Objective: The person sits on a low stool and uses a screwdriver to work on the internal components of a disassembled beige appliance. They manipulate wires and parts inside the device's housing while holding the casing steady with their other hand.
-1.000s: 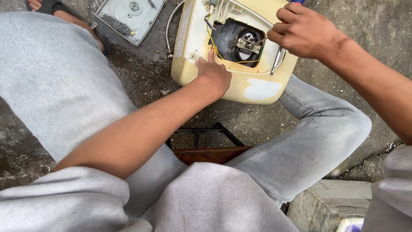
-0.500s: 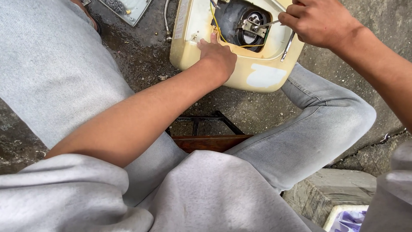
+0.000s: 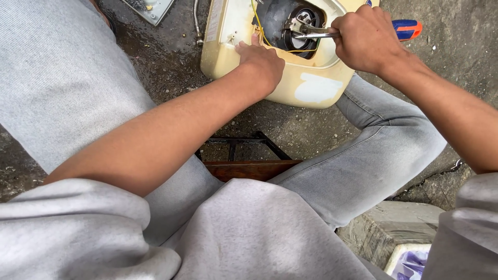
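Currently: left hand flat, fingers spread, pressing on cream housing, nothing grasped. Right hand clenched around pliers, orange-and-blue handle protruding past knuckles. Plier tips inside dark round opening of housing. Housing on wet concrete ground, between grey-trousered knees.

Cream-yellow casing, orange-and-blue tool handle, grey jeans.
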